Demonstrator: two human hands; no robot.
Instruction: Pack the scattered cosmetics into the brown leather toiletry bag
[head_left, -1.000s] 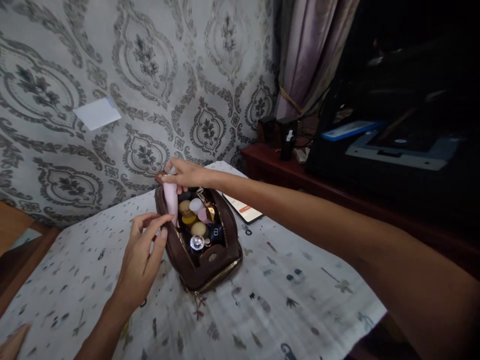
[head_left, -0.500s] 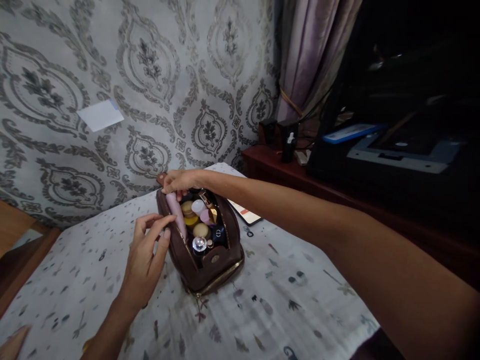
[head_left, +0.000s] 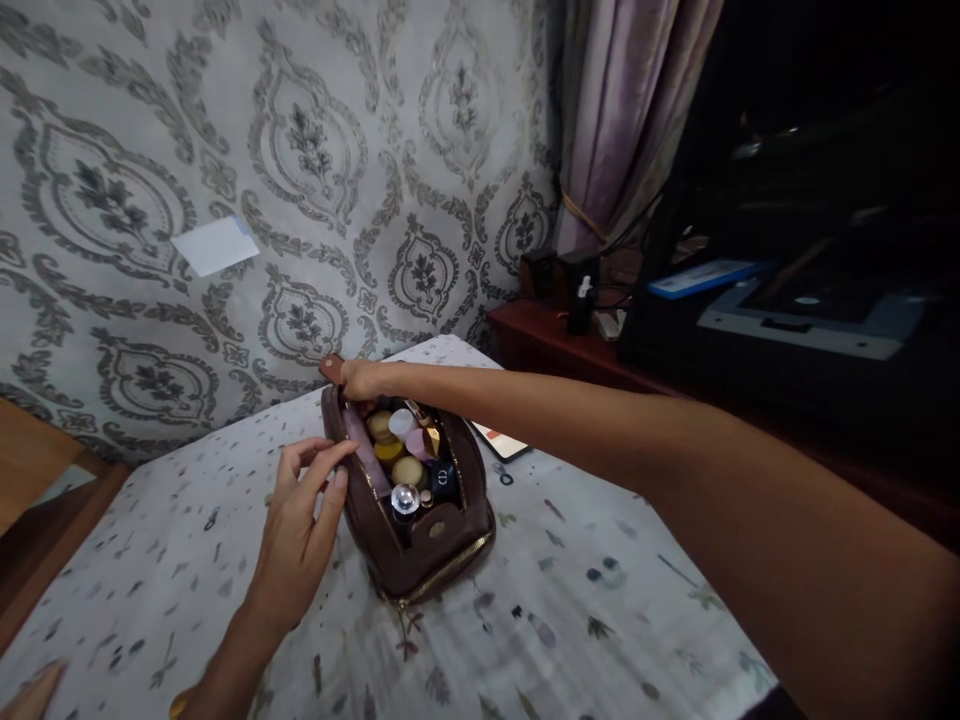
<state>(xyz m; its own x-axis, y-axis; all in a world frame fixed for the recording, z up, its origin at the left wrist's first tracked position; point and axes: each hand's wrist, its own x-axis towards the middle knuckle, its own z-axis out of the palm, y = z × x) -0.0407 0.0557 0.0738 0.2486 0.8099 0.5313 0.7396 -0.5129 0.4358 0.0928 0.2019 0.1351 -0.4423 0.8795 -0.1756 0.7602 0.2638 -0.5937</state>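
Observation:
A dark brown makeup bag [head_left: 367, 540] lies unzipped on the patterned cloth. Inside it are several jars, among them a yellow-lidded jar [head_left: 388, 452], a silver round cap [head_left: 406, 499] and a dark blue case [head_left: 444, 480]. A pale pink tube [head_left: 365, 452] lies along the bag's left inner side. My right hand [head_left: 361, 382] reaches into the bag's far end, by the tube's upper end, its fingers mostly hidden. With fingers stretched out, my left hand [head_left: 304, 525] touches the bag's left rim.
A phone [head_left: 501, 442] with a lit screen lies partly behind the bag. At the right, a dark red shelf [head_left: 517, 318] stands beside a black glossy screen [head_left: 810, 150]. The patterned wall [head_left: 300, 130] rises close behind the cloth-covered surface [head_left: 540, 600].
My right hand has gone down into the bag's far end, and the pink tube sits lower inside. My left hand stays at the rim. The view has shifted slightly.

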